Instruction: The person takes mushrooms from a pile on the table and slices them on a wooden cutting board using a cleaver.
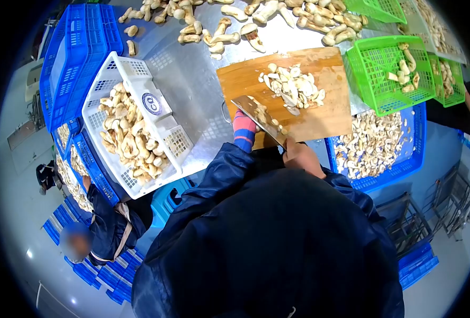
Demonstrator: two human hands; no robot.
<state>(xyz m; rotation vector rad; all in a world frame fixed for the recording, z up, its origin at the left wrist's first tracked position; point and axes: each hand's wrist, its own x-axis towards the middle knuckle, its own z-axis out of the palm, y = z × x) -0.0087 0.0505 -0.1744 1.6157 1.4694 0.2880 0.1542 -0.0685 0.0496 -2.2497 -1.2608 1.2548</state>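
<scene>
My right hand (300, 157) is closed around the handle of a wide-bladed cleaver (257, 117). The blade slants up to the left over the near left part of a wooden cutting board (327, 79), with mushroom slices on its face. My left hand (243, 123), in a pink and blue striped glove, is right by the blade at the board's left edge. The blade covers its fingers, so I cannot see whether they hold anything. A pile of pale sliced mushrooms (293, 87) lies on the board beyond the cleaver.
On the metal table (195, 90), a white crate (163, 124) of whole mushrooms stands left, with loose mushrooms (320, 16) at the back. Right is a green basket (370, 79) holding several mushrooms. Below it, a blue crate (416, 143) contains cut pieces. Another person (110, 228) works at left.
</scene>
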